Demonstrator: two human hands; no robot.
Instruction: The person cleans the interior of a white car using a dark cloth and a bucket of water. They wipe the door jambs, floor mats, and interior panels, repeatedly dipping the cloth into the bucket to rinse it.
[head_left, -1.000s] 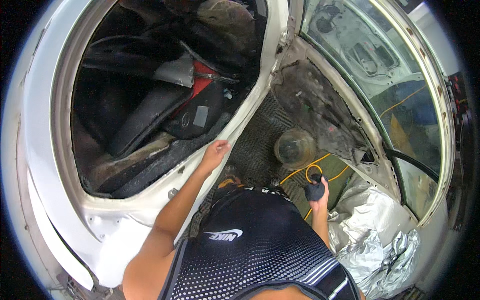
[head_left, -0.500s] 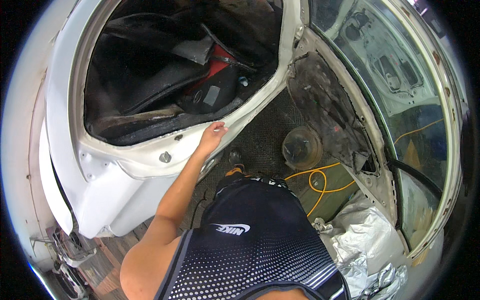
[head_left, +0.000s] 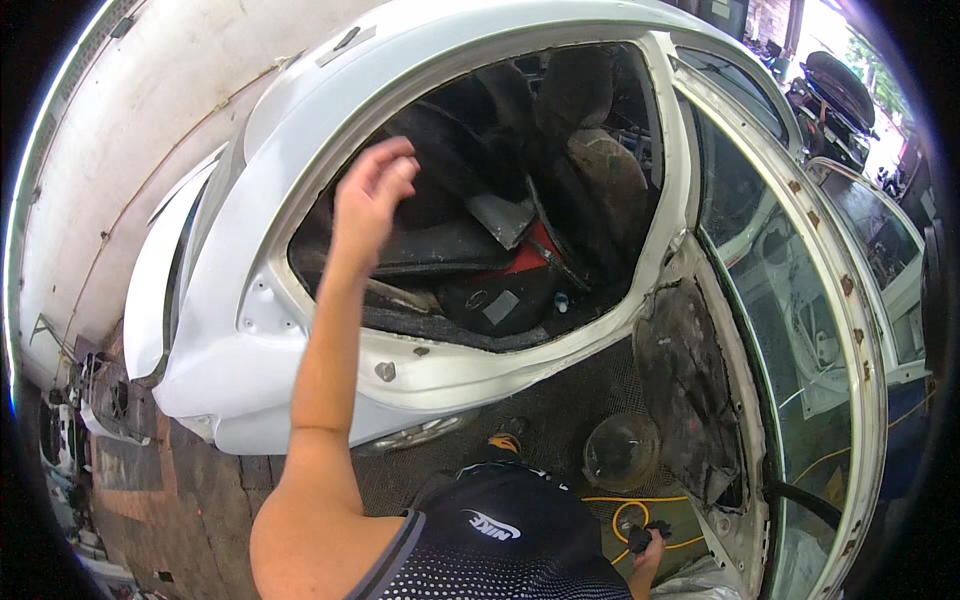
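Note:
My left hand (head_left: 372,200) is raised in front of the door opening (head_left: 430,335) of a white car body (head_left: 225,365). It is slightly blurred, its fingers loosely bent and a little apart, and I see nothing in it. At the lower right, my right hand (head_left: 650,556) grips a small black crumpled wad (head_left: 650,535), perhaps cloth; its exact kind is unclear. This hand is beside the yellow hose (head_left: 622,520), near the bottom of the open car door (head_left: 690,390). Most of the right forearm is cut off by the lower edge.
The open door, with a glass window (head_left: 760,270), stands to my right. A round clear tub (head_left: 621,452) sits on the dark mesh floor beside it. Silver sheeting (head_left: 700,580) lies at the lower right. Car parts (head_left: 115,400) stand by the pale wall (head_left: 130,150).
My left hand has risen from the door sill to in front of the opening. My right hand has come into view with the black wad. The view has tilted up, showing more car and wall.

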